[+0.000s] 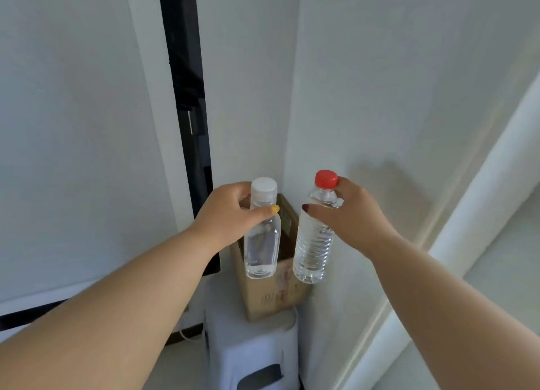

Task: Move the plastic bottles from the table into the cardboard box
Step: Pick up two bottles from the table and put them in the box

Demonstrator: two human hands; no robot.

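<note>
Above the open cardboard box (271, 290) in the corner of the white walls, we hold two clear bottles by their necks. Our left hand (230, 211) has its fingers and thumb curled round the white-capped bottle (262, 237), which hangs upright over the box mouth. Our right hand (347, 211) pinches the red-capped bottle (315, 237) just under its cap; this one tilts slightly and hangs over the box's right edge, near the wall. Neither bottle is inside yet.

We judge the step in hand to be the lowering. To do it well, we should shift the red-capped bottle leftward so that its base clears the box rim, then bring both down base first and let go only once they are low inside, since the box is narrow and stands on a white appliance (251, 354), where a knock could tip it. Going in one at a time may suit the tight opening better.

Both bottles appear to carry no labels. Faint printing shows on the box's front face, with a reddish mark, but it is too blurred for us to read.
</note>
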